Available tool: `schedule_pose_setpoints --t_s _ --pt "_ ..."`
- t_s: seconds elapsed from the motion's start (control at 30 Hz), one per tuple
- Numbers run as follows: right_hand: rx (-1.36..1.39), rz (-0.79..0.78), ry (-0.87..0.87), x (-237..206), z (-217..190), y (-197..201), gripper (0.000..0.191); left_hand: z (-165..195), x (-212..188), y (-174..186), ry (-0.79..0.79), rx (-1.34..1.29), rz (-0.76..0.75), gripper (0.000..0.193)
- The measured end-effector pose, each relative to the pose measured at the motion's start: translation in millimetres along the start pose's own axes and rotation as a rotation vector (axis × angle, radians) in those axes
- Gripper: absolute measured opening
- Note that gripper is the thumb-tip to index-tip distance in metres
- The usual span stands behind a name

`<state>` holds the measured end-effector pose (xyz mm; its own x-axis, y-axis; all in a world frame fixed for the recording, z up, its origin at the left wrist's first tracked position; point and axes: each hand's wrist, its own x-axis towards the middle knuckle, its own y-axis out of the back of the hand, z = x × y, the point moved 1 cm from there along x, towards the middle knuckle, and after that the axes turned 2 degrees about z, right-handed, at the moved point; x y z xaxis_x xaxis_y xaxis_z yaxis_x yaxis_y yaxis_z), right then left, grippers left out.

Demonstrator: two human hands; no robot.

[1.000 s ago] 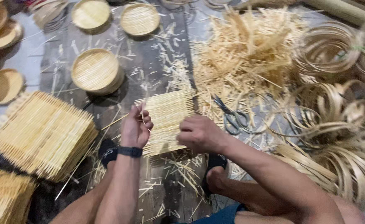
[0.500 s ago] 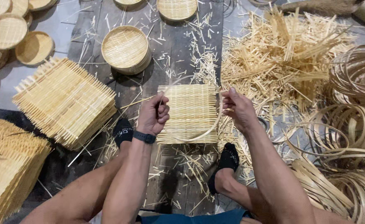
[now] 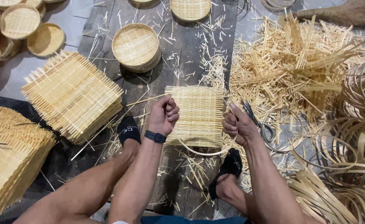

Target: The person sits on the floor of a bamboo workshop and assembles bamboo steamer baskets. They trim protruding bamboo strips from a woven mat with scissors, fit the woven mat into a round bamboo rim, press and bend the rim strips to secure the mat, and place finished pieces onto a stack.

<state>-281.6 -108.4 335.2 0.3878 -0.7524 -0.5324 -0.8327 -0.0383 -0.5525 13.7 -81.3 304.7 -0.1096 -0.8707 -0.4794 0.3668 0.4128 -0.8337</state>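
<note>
A loose heap of bamboo offcuts point(image 3: 294, 62) fills the floor's far right corner. Mid-floor, the woven bamboo mat point(image 3: 199, 114), light, springy and likely to fray, is held by its side edges: left hand point(image 3: 162, 116) and right hand point(image 3: 238, 124) fingers both clenched on it.
</note>
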Motion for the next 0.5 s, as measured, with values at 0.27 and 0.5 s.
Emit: schedule_pose_setpoints --t_s 0.27,0.5 --pt "-0.395 0.235 0.170 16 16 17 0.024 -14 15 45 -0.117 0.111 0.238 0.019" --pt "-1.020 0.566 0.425 63 59 47 0.026 -28 36 115 -0.800 1.340 0.553 0.017"
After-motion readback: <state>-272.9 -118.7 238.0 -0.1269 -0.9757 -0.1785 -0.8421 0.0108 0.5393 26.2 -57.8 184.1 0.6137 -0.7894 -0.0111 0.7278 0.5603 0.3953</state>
